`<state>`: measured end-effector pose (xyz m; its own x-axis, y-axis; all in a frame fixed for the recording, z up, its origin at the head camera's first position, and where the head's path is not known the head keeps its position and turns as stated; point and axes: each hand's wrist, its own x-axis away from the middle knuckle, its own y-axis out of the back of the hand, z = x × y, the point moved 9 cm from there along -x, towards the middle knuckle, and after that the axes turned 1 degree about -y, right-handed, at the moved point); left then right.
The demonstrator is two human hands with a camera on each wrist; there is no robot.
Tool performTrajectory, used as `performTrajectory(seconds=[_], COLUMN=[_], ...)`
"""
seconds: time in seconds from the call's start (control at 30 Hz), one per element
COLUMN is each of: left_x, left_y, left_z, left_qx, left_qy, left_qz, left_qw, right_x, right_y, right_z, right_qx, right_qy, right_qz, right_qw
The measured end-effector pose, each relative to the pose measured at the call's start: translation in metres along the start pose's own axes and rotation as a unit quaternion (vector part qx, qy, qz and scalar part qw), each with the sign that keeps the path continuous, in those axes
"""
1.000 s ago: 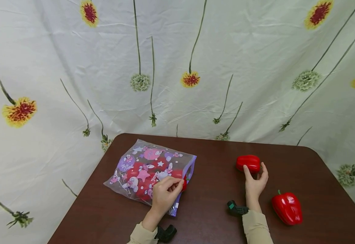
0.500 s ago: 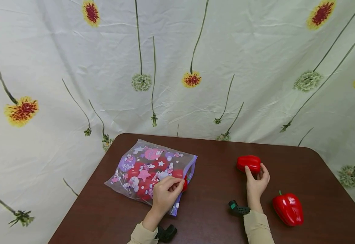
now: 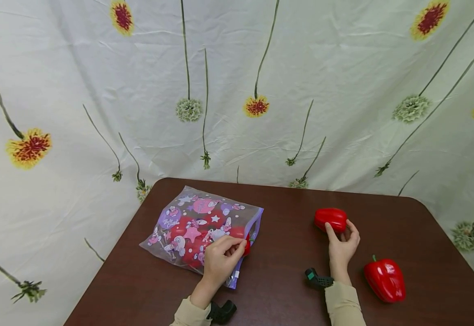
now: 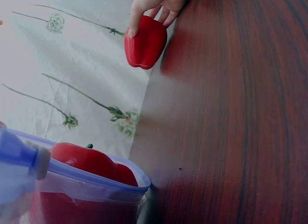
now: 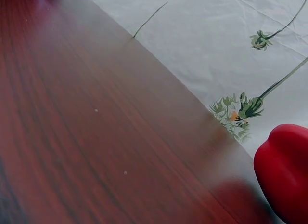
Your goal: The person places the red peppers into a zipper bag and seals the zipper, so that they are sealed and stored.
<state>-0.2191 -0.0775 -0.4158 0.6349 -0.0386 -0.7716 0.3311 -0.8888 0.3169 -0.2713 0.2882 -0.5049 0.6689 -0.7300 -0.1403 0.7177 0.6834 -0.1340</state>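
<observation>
In the head view, my left hand [image 3: 223,260] pinches the open edge of a clear zip bag [image 3: 204,206] with purple trim and cartoon prints. Several red peppers show through its plastic. One bell pepper [image 4: 91,161], green stem up, sits just inside the mouth in the left wrist view, beside the purple zip rim [image 4: 103,183]. Toward the right of the table, my right hand [image 3: 342,244] grips another red bell pepper [image 3: 329,219] by its stem end, thumb and fingers on either side. Whether that pepper touches the table, I cannot tell.
A third loose bell pepper [image 3: 385,280] rests on the dark brown table [image 3: 277,280], right of my right forearm. Behind the table hangs a white flower-print cloth [image 3: 237,136]. Black camera mounts [image 3: 318,278] sit on both wrists.
The pepper in my right hand has shifted very slightly left. My left hand and the bag keep their place; the head view has moved a touch.
</observation>
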Motion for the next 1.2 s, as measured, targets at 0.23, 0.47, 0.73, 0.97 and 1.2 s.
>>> performTrajectory(seconds=[0.23, 0.47, 0.73, 0.97, 1.2], left_x=[0.001, 0.000, 0.000, 0.000, -0.001], left_y=[-0.001, 0.000, -0.001, 0.000, 0.000], left_z=[0.002, 0.000, 0.001, 0.000, -0.004], left_qx=[0.000, -0.002, -0.003, -0.002, 0.004], left_qy=[0.000, -0.007, -0.004, -0.002, -0.019], left_qz=[0.004, 0.000, 0.002, 0.002, -0.003], left_qw=[1.0000, 1.0000, 1.0000, 1.0000, 0.9998], right_x=[0.005, 0.008, 0.008, 0.010, 0.011], right_y=[-0.002, -0.001, -0.002, -0.009, -0.017], right_z=[0.000, 0.001, -0.001, 0.001, 0.002], right_qx=[-0.015, 0.014, 0.017, 0.046, 0.061], right_qy=[-0.004, 0.001, -0.004, 0.019, 0.042], right_qz=[0.004, -0.009, 0.001, 0.028, 0.033], right_qw=[1.000, 1.000, 1.000, 0.998, 0.997])
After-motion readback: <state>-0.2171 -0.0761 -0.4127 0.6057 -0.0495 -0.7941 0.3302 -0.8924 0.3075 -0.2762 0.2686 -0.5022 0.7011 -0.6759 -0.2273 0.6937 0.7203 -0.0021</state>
